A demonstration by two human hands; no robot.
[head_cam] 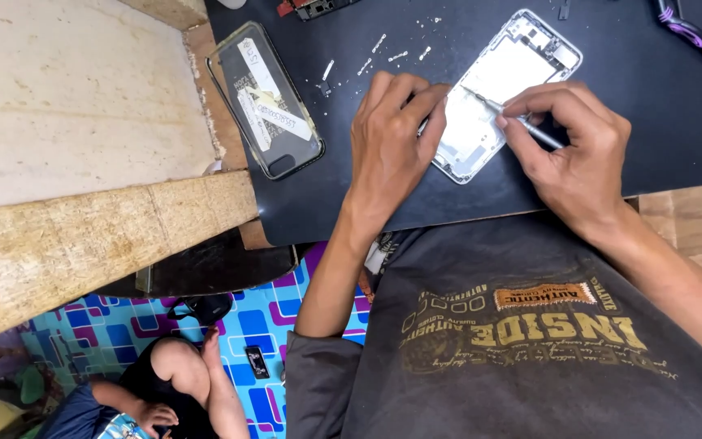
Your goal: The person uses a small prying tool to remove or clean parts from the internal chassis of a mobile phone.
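— So which step is this?

— Looks like fine work inside the open phone frame (pixel 504 91), which lies on the black mat (pixel 660 122) on the table. The left hand (pixel 389 146) rests on the frame's near edge, fingers curled down and pinning it; it clasps nothing else. The right hand (pixel 569 146) is closed in a pinch on a thin metal tool (pixel 522 123), tip inside the frame.

— Screwdriver or tweezers?

— Can't tell; it's slim and silver, that's all.

— What does the next move need?

— My guess: a steady left hand so the frame doesn't slide, and light, straight pressure on the tool. A slip could scrape the inside.

— Count things for me.

— One frame. One tool in hand. One phone in a clear case (pixel 266 99), left of the left hand, with paper slips taped to it. About six small white bits (pixel 377 45) scattered on the mat above the left hand; screws or strips, too small to say. One dark part (pixel 314 7) at the top edge. One purple-and-black tool (pixel 699 38) top right.

— Anyone else?

— A second person sits on the tiled floor (pixel 257 313) below the table, with a small dark device (pixel 256 362) beside them.
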